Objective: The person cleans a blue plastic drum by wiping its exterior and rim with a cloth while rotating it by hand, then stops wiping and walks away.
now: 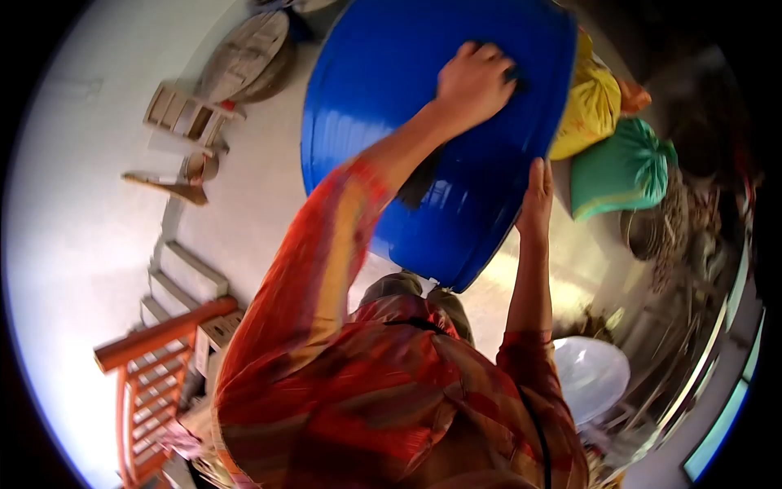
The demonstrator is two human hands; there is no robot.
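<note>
While the left hand (475,85) rested high on the face of a big blue barrel (366,98), its fingers were curled over a small dark pad (514,77), most of which they hid, so that its material could not be told. The barrel was directly in front of the person, above the pale floor (261,175), with its lower corner close to the knees and its top cut off by the edge of the view. Its right edge slanted down and inward toward the person; which way the long axis ran could not be made out for sure. Beneath the left hand, the blue surface spread mostly to the left and back toward the body, and the left forearm crossed over it. The right hand (535,196) was lower, nearer the body, set against the right edge, with the barrel lying to its left; whether those fingers were hooked on the edge or just pressed flat could not be told. Of the two, the left hand was nearer the middle of the barrel. Beyond the right edge sat a yellow sack (590,110) and a tied green sack (615,179), both apart from the right hand.
</note>
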